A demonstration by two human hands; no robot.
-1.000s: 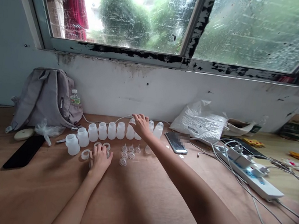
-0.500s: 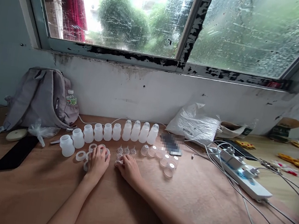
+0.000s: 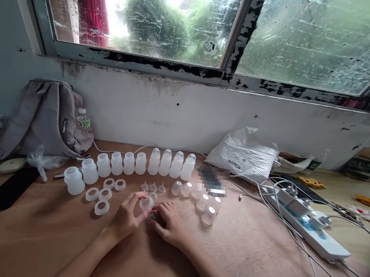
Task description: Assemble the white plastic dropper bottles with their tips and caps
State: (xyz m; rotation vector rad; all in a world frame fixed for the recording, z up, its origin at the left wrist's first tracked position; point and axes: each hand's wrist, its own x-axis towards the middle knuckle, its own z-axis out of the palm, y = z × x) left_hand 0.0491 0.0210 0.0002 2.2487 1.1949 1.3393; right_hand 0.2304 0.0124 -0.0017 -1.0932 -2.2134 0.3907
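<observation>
My left hand [image 3: 126, 218] pinches a translucent white collar ring [image 3: 146, 203] between thumb and fingers, holding it tilted above the table. Close beside it, my right hand [image 3: 172, 224] has its fingers closed on a small clear silicone bottle nipple [image 3: 151, 216], partly hidden by the fingertips. Several more clear nipples [image 3: 153, 188] stand just beyond both hands. To the left lie several loose collar rings [image 3: 91, 194]. Clear dome caps [image 3: 207, 217] sit in a group on the right. Behind runs a row of open frosted baby bottles [image 3: 74, 181], continued by several capped bottles [image 3: 176, 166].
At the left are a grey backpack [image 3: 48, 115], a black phone-like slab [image 3: 9, 189] and a knotted plastic bag [image 3: 44, 161]. A silver-white package [image 3: 242, 156] and a blurred-out phone [image 3: 215, 181] lie behind the caps. A power strip [image 3: 309, 234] with trailing cables occupies the right.
My left hand has left the ring group with one ring and moved right. My right hand has drawn a nipple slightly nearer to me, and both hands now meet.
</observation>
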